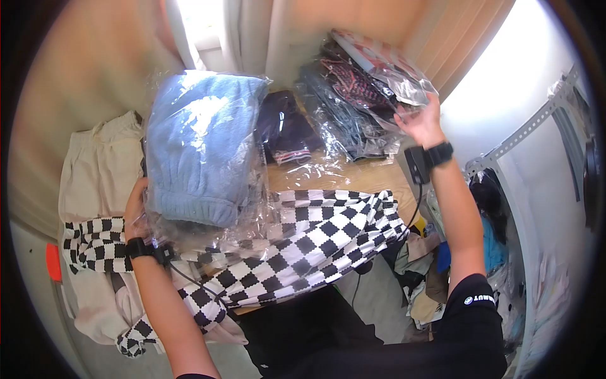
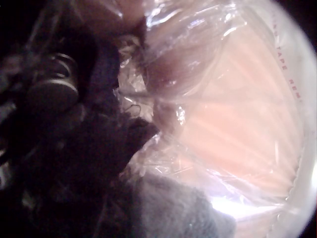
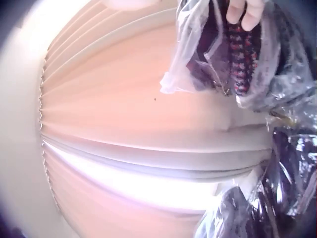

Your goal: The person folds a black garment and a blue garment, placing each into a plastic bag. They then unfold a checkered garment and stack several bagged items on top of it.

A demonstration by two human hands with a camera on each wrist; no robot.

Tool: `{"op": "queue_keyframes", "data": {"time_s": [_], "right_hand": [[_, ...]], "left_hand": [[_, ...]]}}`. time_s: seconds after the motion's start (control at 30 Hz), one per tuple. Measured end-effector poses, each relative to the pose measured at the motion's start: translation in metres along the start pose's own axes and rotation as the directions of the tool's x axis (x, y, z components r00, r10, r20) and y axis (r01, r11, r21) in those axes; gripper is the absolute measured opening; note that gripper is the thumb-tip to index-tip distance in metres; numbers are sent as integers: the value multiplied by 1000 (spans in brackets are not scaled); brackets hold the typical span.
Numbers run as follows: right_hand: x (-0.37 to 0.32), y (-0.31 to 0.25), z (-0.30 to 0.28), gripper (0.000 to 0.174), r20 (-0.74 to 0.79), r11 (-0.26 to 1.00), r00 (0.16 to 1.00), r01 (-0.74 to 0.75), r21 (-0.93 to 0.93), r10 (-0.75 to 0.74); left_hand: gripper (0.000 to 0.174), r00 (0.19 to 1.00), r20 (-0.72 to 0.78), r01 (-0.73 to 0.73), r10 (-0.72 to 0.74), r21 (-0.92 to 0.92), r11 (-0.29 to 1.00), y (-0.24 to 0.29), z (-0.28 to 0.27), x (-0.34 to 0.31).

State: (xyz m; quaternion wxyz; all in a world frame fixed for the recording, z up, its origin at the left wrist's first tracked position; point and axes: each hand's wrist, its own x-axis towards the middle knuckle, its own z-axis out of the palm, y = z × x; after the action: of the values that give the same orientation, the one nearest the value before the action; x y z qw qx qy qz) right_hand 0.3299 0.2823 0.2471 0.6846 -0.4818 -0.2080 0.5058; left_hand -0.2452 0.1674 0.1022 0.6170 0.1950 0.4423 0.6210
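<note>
A folded blue fleece garment in a clear bag (image 1: 202, 145) lies tilted at the left in the head view. My left hand (image 1: 136, 211) grips its lower left side, the fingers partly hidden by plastic. In the left wrist view, clear plastic (image 2: 198, 99) and dark cloth (image 2: 119, 148) fill the near view. At the upper right, my right hand (image 1: 424, 123) holds the edge of a bagged garment with a red and white pattern (image 1: 379, 60), above other bagged clothes (image 1: 353, 136). The right wrist view shows fingertips (image 3: 245, 12) on a bag with dark patterned cloth (image 3: 242, 59).
A black-and-white checkered garment (image 1: 315, 246) spreads along the near side of the wooden table (image 1: 309, 177). Cream trousers (image 1: 95, 170) lie at the left. A bagged dark garment (image 1: 284, 126) sits in the middle. Piled clothes (image 1: 426, 278) and a metal rack (image 1: 524, 132) stand at the right.
</note>
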Motion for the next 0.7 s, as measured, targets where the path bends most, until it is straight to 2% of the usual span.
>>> {"op": "queue_keyframes", "data": {"time_s": [0.1, 0.17, 0.23, 0.27, 0.3, 0.37, 0.47, 0.57, 0.67, 0.7], "right_hand": [[-27, 34, -23, 59, -45, 986, 995, 90, 138, -85], [-48, 65, -38, 42, -71, 957, 955, 289, -4, -289], [-65, 93, -50, 20, 135, 939, 943, 321, -123, -305], [-85, 101, -36, 8, 248, 925, 926, 332, -184, -283], [-95, 106, -29, 10, 389, 886, 903, 324, -331, -185], [-90, 124, -16, 16, 533, 731, 833, 454, -510, -146], [-79, 139, 10, 32, 736, 315, 665, 730, -606, -124], [-46, 165, 15, 47, 745, 85, 665, 746, -660, -55], [-9, 202, 10, 59, 643, 44, 763, 646, -762, -64], [-5, 206, 12, 62, 619, 72, 779, 626, -776, -103]], "left_hand": [[40, 1000, 8, -9, 9, 9, 1000, 2, 3, -3], [39, 1000, 2, -14, 14, 17, 1000, 4, 4, -5], [39, 1000, -5, 4, -4, 18, 1000, 3, 1, -4], [39, 1000, -1, 18, -18, 17, 1000, 3, 0, -2], [39, 1000, -7, 16, -15, 26, 1000, 4, 1, -3], [39, 1000, -14, 10, -9, 48, 999, 5, 5, -5], [39, 1000, -2, 23, -23, -13, 1000, 4, 5, -4], [41, 1000, 7, 15, -15, -50, 999, 1, 5, -3], [42, 999, -23, 30, -30, -9, 1000, 5, 10, -8], [42, 999, -25, 26, -27, -2, 1000, 6, 8, -8]]}}
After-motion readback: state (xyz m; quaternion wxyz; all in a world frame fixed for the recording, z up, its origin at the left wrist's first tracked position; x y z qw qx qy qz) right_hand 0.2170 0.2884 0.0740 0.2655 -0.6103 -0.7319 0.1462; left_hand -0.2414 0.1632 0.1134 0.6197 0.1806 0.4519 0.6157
